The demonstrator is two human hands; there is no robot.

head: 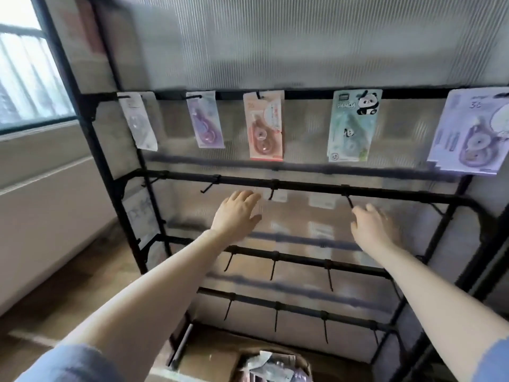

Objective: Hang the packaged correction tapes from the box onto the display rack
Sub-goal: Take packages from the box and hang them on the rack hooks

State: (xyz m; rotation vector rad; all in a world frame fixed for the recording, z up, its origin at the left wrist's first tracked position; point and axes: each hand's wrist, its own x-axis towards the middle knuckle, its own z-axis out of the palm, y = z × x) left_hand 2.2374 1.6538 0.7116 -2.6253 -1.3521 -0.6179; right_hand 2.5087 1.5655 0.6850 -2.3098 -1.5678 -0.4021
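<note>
Daylight from a window [24, 78] at far left falls on a pale wall and a brown floor, and a black display rack [303, 188] with a ribbed translucent back panel fills the rest of my view.

Top rail, left to right: five packaged correction tapes hang from hooks. At the rail's left end is a white pack [137, 121], tilted; next a lilac pack [205, 119]; near the middle a pink pack [264, 125]; then a green panda pack [352, 125]; and at the right end a large lavender pack [471, 130], partly cut by the frame edge.

Second rail: its hooks carry nothing. My left hand [237, 216] is raised in front of the panel just below this rail, fingers straight and slightly spread, holding nothing; whether the fingertips touch the panel I cannot tell, since the frame is blurred. The bare hook [271, 193] at the rail's middle is just to the right of its fingers. My right hand [374, 224] reaches up beneath the next hook [349, 201], fingers loosely extended, the forefinger very near or touching the hook's tip; it grips nothing.

Third and fourth rails: more bare hooks, seen between my forearms.

Bottom edge, centre: the cardboard box [275, 365] stands on the floor at the rack's foot, with further packs [264, 365] heaped inside, indistinct.
</note>
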